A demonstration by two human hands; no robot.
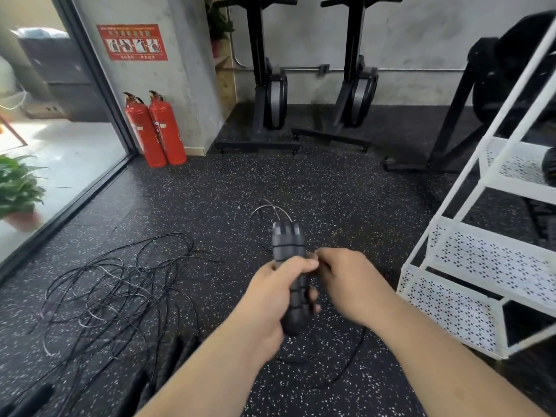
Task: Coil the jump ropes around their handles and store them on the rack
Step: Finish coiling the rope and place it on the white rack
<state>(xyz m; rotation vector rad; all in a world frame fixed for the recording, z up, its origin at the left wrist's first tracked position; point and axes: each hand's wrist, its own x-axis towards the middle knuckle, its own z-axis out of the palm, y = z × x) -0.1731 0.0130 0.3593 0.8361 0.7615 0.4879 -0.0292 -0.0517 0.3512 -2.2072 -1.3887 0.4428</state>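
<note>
Centrally, handles (287, 242): two black grips held side by side as one bundle, raised above the floor between both hands, far end tilted away; dark bands across the upper part, seemingly turns of cord.
Left hand (270, 299): wrapped round the lower half of the handles, fingers curled underneath, thumb laid across the top.
Right hand (346, 281): fingers curled, tips bunched against the handles just beside the left thumb, pinching the cord as far as the blur allows.
Cord (356, 347): thin and black, looping out past the far end of the handles, also trailing from under the right hand down to the floor.
Loose ropes (120, 290): tangled heap of thin black and pale cords on the floor, left of the hands, well apart from the rack.
Rack (496, 260): white, tiered shelves of perforated metal, standing to the right, near the right hand but apart from it.
Floor (225, 191): dark rubber with white speckles.
Fire extinguishers (156, 130): two, red, upright, side by side at the wall corner.
Sign (132, 42): red, on the concrete wall above the extinguishers.
Rowing machines (270, 85): two, black, stood on end against the far wall.
Potted plant (18, 188): green, at the left edge.
</note>
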